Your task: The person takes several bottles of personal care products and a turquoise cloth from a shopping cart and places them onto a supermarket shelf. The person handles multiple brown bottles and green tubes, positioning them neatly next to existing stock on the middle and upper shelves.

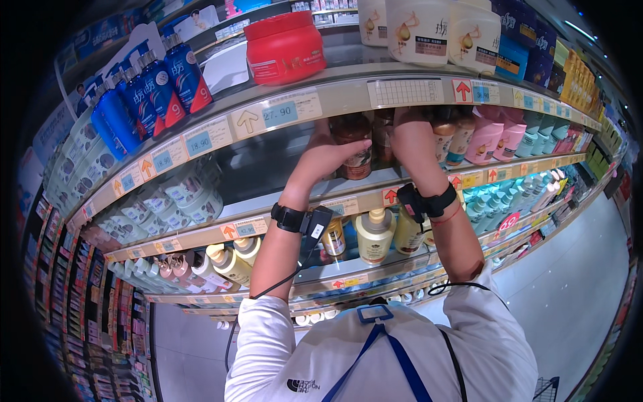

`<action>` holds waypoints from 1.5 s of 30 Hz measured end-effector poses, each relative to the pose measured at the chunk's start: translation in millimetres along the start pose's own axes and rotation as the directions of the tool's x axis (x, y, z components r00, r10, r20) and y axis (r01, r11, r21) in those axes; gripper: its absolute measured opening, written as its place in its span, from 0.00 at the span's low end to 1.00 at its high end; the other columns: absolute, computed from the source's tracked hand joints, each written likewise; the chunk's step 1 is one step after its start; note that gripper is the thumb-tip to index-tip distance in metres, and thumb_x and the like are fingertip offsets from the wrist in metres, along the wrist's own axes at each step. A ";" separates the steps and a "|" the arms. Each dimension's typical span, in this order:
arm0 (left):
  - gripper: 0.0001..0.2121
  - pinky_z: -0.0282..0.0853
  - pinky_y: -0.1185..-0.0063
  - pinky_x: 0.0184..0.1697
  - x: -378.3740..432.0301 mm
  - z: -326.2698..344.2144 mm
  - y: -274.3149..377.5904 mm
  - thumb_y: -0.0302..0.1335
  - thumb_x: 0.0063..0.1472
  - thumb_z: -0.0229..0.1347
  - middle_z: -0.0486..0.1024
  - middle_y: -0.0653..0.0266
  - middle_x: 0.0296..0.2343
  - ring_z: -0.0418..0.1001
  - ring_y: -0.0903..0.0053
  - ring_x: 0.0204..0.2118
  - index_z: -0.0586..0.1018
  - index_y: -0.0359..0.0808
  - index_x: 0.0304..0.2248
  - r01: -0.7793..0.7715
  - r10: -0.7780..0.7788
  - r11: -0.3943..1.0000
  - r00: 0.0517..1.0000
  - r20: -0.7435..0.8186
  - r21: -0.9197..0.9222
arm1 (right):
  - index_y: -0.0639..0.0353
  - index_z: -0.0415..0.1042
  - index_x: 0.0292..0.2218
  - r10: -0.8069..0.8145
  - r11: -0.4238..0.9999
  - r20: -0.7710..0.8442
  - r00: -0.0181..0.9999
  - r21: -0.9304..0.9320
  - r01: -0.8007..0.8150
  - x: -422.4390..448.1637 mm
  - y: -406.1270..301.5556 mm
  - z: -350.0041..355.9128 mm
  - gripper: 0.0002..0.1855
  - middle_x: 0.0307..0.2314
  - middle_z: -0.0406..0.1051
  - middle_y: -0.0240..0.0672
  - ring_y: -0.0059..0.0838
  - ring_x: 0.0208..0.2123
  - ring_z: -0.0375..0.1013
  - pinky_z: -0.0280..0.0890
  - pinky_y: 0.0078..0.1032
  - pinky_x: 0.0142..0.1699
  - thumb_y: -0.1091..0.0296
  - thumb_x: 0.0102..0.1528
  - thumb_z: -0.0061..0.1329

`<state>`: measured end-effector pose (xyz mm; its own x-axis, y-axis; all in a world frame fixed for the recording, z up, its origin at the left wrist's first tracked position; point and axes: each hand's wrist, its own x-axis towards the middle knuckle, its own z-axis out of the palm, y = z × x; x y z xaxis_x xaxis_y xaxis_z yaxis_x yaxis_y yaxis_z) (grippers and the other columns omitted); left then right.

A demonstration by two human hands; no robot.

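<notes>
My left hand (332,155) is around a dark brown bottle (355,163) on the second shelf, its thumb across the front. The bottle stands upright near the shelf's front edge, and its top is hidden under the upper shelf. My right hand (414,134) reaches into the same shelf, back of the hand towards me. Its fingers are hidden, so what it holds cannot be seen. Another brown bottle (383,138) stands deeper in, between my hands. Brown and blue bottles (459,143) stand just right of my right hand.
Above my hands runs the upper shelf's price rail (341,103), carrying a red jar (285,50), white tubs (419,32) and blue pump bottles (187,75). Pale jars (198,201) sit to the left, pink bottles (485,135) to the right. Cream pump bottles (375,238) stand below.
</notes>
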<state>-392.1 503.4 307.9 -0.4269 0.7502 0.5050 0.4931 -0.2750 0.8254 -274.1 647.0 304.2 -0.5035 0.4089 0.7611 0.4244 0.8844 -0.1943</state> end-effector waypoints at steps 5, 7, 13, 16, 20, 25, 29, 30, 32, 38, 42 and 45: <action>0.40 0.59 0.76 0.55 7.9 6.4 -11.6 0.26 0.49 0.64 0.62 0.54 0.51 0.63 0.70 0.53 0.51 0.32 0.56 -0.028 0.028 1.000 0.999 0.023 -0.012 | 0.69 0.63 0.43 -0.027 1.000 -0.054 0.998 -0.006 0.027 -2.0 9.7 12.7 0.23 0.32 0.70 0.53 0.52 0.32 0.72 0.67 0.40 0.36 0.68 0.47 0.51; 0.40 0.59 0.76 0.55 9.8 4.9 -14.8 0.24 0.49 0.63 0.63 0.54 0.51 0.63 0.71 0.53 0.51 0.32 0.57 -0.043 0.043 0.999 0.998 0.038 -0.002 | 0.69 0.63 0.40 -0.019 0.998 -0.082 0.996 -0.056 0.015 -6.0 -0.1 6.6 0.18 0.30 0.70 0.52 0.46 0.30 0.73 0.69 0.35 0.34 0.77 0.45 0.45; 0.39 0.61 0.76 0.54 13.0 9.2 -17.2 0.24 0.50 0.63 0.64 0.55 0.49 0.63 0.71 0.53 0.51 0.33 0.57 0.003 0.002 0.997 0.998 0.064 -0.080 | 0.67 0.68 0.41 0.065 0.998 0.024 0.998 -0.022 -0.064 -22.2 -13.5 -20.1 0.17 0.29 0.71 0.49 0.46 0.33 0.72 0.68 0.35 0.38 0.78 0.46 0.44; 0.40 0.61 0.76 0.54 13.1 9.7 -7.4 0.25 0.49 0.63 0.64 0.55 0.49 0.63 0.71 0.52 0.51 0.33 0.57 0.071 -0.066 0.995 0.995 0.075 -0.074 | 0.64 0.70 0.41 0.031 1.000 0.006 1.000 -0.003 -0.031 -24.6 -12.9 -22.9 0.18 0.30 0.71 0.46 0.46 0.34 0.71 0.67 0.35 0.40 0.78 0.46 0.44; 0.40 0.61 0.76 0.54 15.4 9.8 -15.3 0.25 0.49 0.64 0.63 0.55 0.49 0.63 0.70 0.52 0.52 0.33 0.56 0.077 -0.071 0.994 0.994 0.083 -0.071 | 0.62 0.70 0.43 0.021 0.999 0.075 0.997 -0.029 -0.018 -22.9 -13.1 -18.5 0.20 0.34 0.71 0.45 0.47 0.37 0.70 0.67 0.36 0.42 0.79 0.46 0.44; 0.39 0.62 0.76 0.54 19.2 20.3 -22.4 0.25 0.49 0.64 0.63 0.54 0.49 0.63 0.71 0.52 0.52 0.33 0.55 0.001 0.000 0.999 1.000 0.026 -0.047 | 0.59 0.68 0.48 -0.062 0.993 -0.094 0.994 0.098 0.071 -20.9 -4.4 -6.6 0.25 0.33 0.71 0.47 0.50 0.32 0.70 0.65 0.41 0.41 0.78 0.45 0.45; 0.39 0.62 0.77 0.54 19.7 24.4 -23.2 0.25 0.49 0.64 0.63 0.54 0.49 0.63 0.71 0.52 0.52 0.33 0.55 -0.063 0.064 0.996 0.998 0.012 -0.061 | 0.59 0.68 0.48 -0.064 0.992 -0.076 0.995 0.106 0.071 -20.9 -2.6 -5.3 0.26 0.36 0.70 0.48 0.51 0.34 0.69 0.65 0.41 0.42 0.79 0.45 0.44; 0.39 0.62 0.77 0.54 19.6 24.4 -23.3 0.25 0.49 0.64 0.63 0.54 0.49 0.63 0.71 0.52 0.52 0.33 0.55 -0.052 0.053 0.997 0.999 0.013 -0.050 | 0.59 0.68 0.48 -0.070 0.991 -0.092 0.993 0.108 0.080 -21.6 -0.9 -3.2 0.26 0.38 0.69 0.48 0.51 0.35 0.69 0.64 0.40 0.43 0.79 0.45 0.45; 0.39 0.62 0.77 0.54 19.1 24.3 -21.8 0.25 0.49 0.64 0.63 0.54 0.49 0.63 0.71 0.52 0.52 0.33 0.55 -0.039 0.040 0.998 0.999 0.018 -0.038 | 0.59 0.67 0.49 -0.074 0.990 -0.109 0.991 0.109 0.086 -22.8 -0.3 -3.0 0.26 0.40 0.68 0.48 0.51 0.36 0.68 0.64 0.40 0.43 0.78 0.45 0.45; 0.38 0.60 0.75 0.54 16.2 15.5 -18.5 0.27 0.49 0.64 0.64 0.55 0.50 0.62 0.70 0.53 0.55 0.32 0.56 -0.009 0.013 0.998 0.998 0.053 -0.068 | 0.62 0.68 0.48 -0.014 0.996 -0.007 1.000 0.092 0.015 -26.1 -6.5 -11.9 0.24 0.47 0.65 0.48 0.48 0.39 0.71 0.66 0.35 0.45 0.78 0.47 0.43; 0.37 0.57 0.75 0.56 19.0 -6.6 -7.4 0.30 0.49 0.64 0.64 0.54 0.51 0.61 0.69 0.55 0.59 0.33 0.56 0.032 -0.046 0.995 0.987 0.154 0.094 | 0.62 0.67 0.48 0.016 0.993 0.062 0.998 0.113 -0.023 -25.3 -6.2 -14.0 0.24 0.49 0.64 0.47 0.48 0.39 0.71 0.66 0.36 0.45 0.78 0.47 0.42; 0.35 0.56 0.76 0.57 28.1 -11.5 0.6 0.32 0.49 0.64 0.64 0.55 0.51 0.61 0.70 0.55 0.61 0.33 0.55 0.063 -0.108 0.968 0.978 0.177 0.242 | 0.62 0.67 0.49 0.013 0.994 0.047 0.999 0.107 -0.018 -25.8 -4.1 -14.5 0.24 0.50 0.62 0.47 0.48 0.40 0.70 0.66 0.36 0.46 0.79 0.48 0.42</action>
<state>-412.5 517.4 325.5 -0.3368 0.8701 0.3599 0.6336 -0.0733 0.7702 -252.0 629.5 294.3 -0.5324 0.4308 0.7287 0.3508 0.8957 -0.2732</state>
